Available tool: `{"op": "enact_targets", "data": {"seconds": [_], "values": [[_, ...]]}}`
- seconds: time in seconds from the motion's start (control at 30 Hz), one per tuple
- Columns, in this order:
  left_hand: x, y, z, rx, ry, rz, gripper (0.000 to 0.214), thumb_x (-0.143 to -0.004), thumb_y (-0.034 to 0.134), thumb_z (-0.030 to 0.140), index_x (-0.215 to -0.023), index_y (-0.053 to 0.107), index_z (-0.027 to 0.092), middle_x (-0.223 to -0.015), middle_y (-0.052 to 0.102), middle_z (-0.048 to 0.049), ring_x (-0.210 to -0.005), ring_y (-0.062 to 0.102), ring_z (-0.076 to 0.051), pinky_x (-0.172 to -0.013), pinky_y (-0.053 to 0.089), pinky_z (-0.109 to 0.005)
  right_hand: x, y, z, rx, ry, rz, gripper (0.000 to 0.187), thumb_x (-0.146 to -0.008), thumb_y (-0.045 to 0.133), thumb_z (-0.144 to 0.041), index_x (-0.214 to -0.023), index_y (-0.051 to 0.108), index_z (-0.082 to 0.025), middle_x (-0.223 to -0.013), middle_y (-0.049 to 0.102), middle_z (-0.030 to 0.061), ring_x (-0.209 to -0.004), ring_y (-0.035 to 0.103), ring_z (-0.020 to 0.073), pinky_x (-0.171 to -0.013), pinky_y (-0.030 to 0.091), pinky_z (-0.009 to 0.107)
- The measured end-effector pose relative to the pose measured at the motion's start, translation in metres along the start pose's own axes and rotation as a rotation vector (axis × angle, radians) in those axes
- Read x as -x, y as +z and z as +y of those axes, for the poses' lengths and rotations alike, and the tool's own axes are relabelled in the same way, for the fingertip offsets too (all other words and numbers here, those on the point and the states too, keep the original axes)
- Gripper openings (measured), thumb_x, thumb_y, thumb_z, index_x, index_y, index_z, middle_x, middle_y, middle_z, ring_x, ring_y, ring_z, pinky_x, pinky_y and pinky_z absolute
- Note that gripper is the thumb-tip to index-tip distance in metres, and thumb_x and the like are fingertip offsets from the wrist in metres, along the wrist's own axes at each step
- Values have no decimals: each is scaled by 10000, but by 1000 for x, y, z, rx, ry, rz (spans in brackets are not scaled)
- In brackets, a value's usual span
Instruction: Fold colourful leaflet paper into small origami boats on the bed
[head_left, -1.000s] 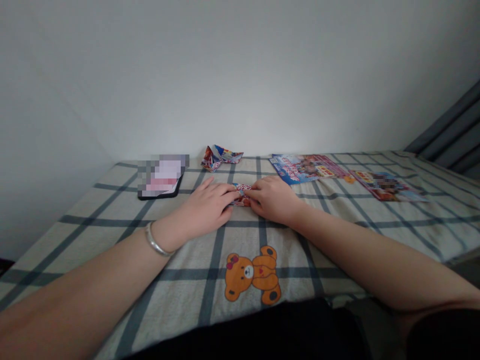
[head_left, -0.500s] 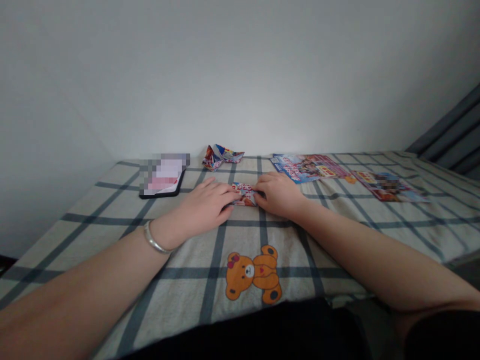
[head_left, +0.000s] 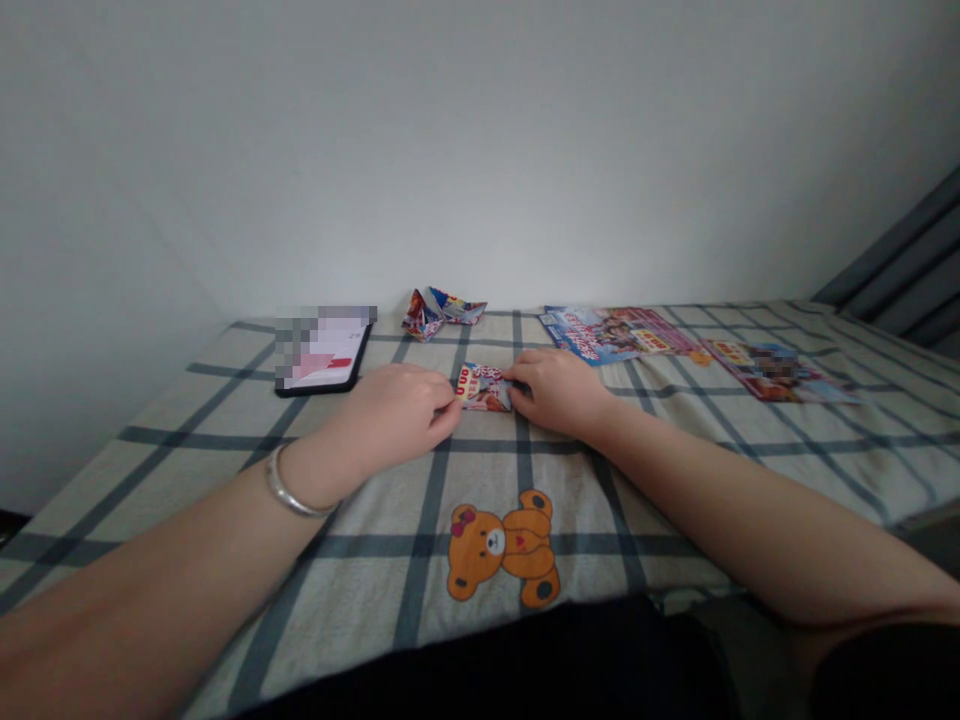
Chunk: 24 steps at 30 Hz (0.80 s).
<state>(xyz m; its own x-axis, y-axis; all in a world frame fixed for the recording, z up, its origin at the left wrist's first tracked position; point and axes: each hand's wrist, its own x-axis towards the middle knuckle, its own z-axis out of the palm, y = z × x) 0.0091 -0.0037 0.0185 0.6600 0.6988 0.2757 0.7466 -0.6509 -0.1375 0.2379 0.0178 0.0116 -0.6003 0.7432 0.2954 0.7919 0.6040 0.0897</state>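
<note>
A small folded piece of printed paper (head_left: 486,388), red, white and yellow, lies on the checked cloth between my hands. My left hand (head_left: 401,408), with a silver bangle at its wrist, pinches the paper's left edge between thumb and curled fingers. At the opposite edge, my right hand (head_left: 555,390) rests on the cloth with thumb and fingertips closed on the paper's right side. The palms of both hands are hidden.
A phone (head_left: 330,350) with a lit screen lies at the left. Folded printed paper (head_left: 444,312) stands near the wall. Colourful printed sheets (head_left: 600,335) and another leaflet (head_left: 776,370) lie at the right. A teddy bear print (head_left: 504,548) marks the checked cloth (head_left: 360,600).
My left hand has drawn back to the left from on top of the folded paper to its edge, its fingers now curled, uncovering more print. My right hand has barely moved.
</note>
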Motion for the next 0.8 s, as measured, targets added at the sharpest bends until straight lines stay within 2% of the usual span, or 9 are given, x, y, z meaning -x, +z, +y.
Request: {"op": "enact_targets", "data": {"seconds": [0.27,0.43,0.57,0.67,0.73,0.8], "values": [[-4,0,-6,171,26,-12,329,-918,423,291,-762,684,164,-833,680,-71,-801,622,-187,-770,474,-327,-1,-1,-7,62,-2,-23,289,-897,476,-271,-989,720,-148,-954,698,103,-883,627,218,-764,415,325],[-2,3,-7,160,26,-17,307,-928,431,295,-808,685,171,-838,674,-63,-801,617,-188,-760,470,-325,0,-3,-9,70,16,-33,386,-938,457,-432,-941,711,-143,-944,696,115,-879,635,229,-746,427,328],[-1,9,-8,88,40,53,299,-942,420,284,-825,665,158,-830,667,-68,-807,607,-201,-759,461,-341,1,-1,-8,44,1,-16,433,-944,457,-499,-1008,705,-150,-988,698,112,-940,634,241,-811,447,345],[-2,9,-4,23,8,77,308,-958,406,307,-822,642,162,-814,655,-65,-794,604,-210,-740,461,-349,2,3,-5,-6,-65,8,422,-965,447,-466,-1141,674,-158,-1142,683,102,-1065,603,247,-921,436,367],[-2,10,1,-11,-59,98,288,-958,419,338,-884,635,163,-830,649,-63,-802,605,-219,-731,467,-354,1,6,-4,-37,-125,16,430,-977,435,-445,-1208,645,-149,-1222,662,95,-1116,582,248,-968,425,380],[-1,13,4,-36,-123,128,269,-935,470,358,-1023,623,154,-934,648,-83,-885,606,-241,-781,480,-370,0,8,-3,-69,-173,20,433,-980,436,-431,-1231,634,-137,-1248,654,98,-1136,574,244,-987,425,385]]}}
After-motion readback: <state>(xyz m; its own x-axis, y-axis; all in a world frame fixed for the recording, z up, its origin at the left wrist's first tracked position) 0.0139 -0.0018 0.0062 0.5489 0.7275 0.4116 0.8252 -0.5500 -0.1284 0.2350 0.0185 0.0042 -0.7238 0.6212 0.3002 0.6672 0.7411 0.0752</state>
